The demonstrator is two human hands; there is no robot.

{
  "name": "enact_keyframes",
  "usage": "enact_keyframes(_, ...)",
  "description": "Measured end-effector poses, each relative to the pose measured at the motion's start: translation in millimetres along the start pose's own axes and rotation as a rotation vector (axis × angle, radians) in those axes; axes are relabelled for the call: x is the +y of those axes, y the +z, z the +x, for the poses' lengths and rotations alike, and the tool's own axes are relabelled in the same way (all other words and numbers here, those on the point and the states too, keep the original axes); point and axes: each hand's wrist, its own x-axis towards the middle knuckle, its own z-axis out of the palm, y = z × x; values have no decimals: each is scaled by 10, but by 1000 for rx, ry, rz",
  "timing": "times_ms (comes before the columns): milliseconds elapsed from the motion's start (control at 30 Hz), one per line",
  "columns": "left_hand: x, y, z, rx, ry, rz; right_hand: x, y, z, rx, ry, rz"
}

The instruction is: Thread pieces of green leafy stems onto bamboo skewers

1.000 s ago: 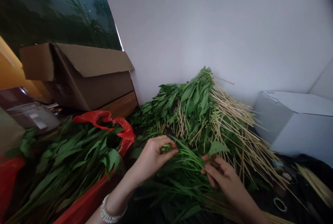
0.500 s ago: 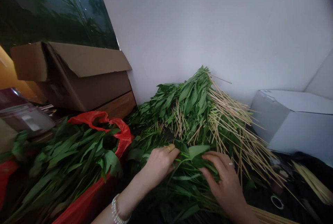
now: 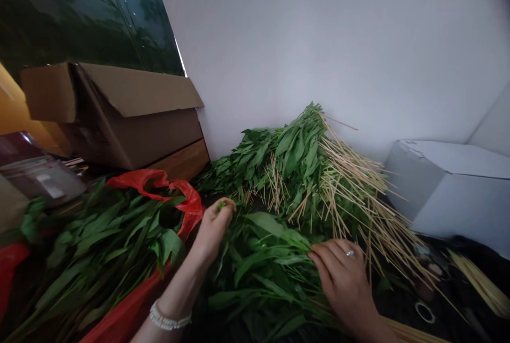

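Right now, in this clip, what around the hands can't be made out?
Head view only:
Green bit in the left hand: mostly hidden by the fingers.
Leaf stems under the right hand: hidden by the hand and leaves.
Pale ring at lower right: too small to identify.

lower centre of the frame: the person's left hand and right hand, both bare, with no glove on either. left forearm, also bare, runs to the lower edge of the frame and bears a bracelet of small, round, pearl-white beads, closely strung. lower right of the frame: a ring, a slim silver-coloured band with a small bright setting, worn on one finger of the right hand.
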Motion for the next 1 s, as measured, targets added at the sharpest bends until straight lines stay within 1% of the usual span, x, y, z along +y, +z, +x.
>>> enact_keyframes(33, 31, -68, 30, 18, -29, -58, 13, -4, -1, 0, -2, -12)
enact_keyframes(67, 65, -119, 47, 5, -31, -97, 20, -7, -3, 0, -11, -21)
enact_keyframes(100, 98, -150, 53, -36, -20, -126, 22, -8, -6, 5, -26, -31)
enact_keyframes(167, 156, -153, 37, -132, 3, -164, 16, -11, -13, 19, -70, -57)
enact_keyframes(233, 194, -100, 2, -205, 17, -122, 9, -18, -24, 28, -119, -90)
enact_keyframes(333, 206, 12, -63, -376, 82, 76, 27, -31, -51, 22, -169, -120)
enact_keyframes(400, 185, 81, -111, -505, 163, 208, 57, -30, -80, 15, -188, -120)
enact_keyframes(433, 169, 113, -137, -547, 212, 267, 72, -24, -96, 10, -197, -117)
enact_keyframes(533, 119, 197, -219, -625, 367, 469, 89, 7, -132, 6, -230, -109)
enact_keyframes(633, 86, 263, -283, -700, 469, 652, 48, 35, -121, 81, -223, -74)
enact_keyframes(733, 56, 301, -301, -719, 535, 741, -7, 36, -62, 114, -190, -44)
enact_keyframes(833, 5, 308, -290, -687, 571, 787, -26, 21, -5, 65, -142, -48)
enact_keyframes(933, -62, 322, -289, -601, 568, 870, -36, 29, 10, 17, -126, -44)
enact_keyframes(1000, -105, 357, -296, -517, 534, 826, -54, 54, -5, -9, -108, -12)
